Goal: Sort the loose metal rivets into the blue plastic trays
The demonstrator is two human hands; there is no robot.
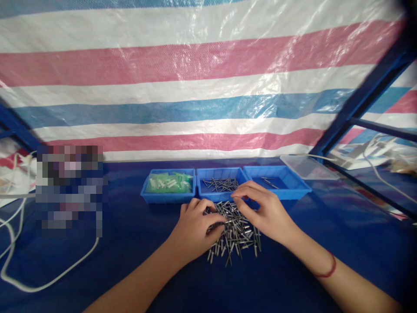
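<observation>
one pile of metal rivets (pixel 236 237) lies on the desk (pixel 130 234) before the middle blue bin (pixel 211 196). from afar i see the left hand (pixel 195 224) curled at the pile's left side, the right hand (pixel 266 211) near the bin, fingertips close together; i can't tell if either grip clamps anything.

Blue trays (pixel 211 197), seemingly silver-grey pins (pixel 236 232)

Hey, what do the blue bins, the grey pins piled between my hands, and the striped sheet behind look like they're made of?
Blue bins: probably moulded plastic with a soft sheen, judging by their even colour and rims.
Grey pins: likely metal, partly shiny, from their bright glints; which metal, I can't tell.
Striped sheet: seemingly woven plastic, glossy, given its fine mesh texture and shiny creases.
</observation>
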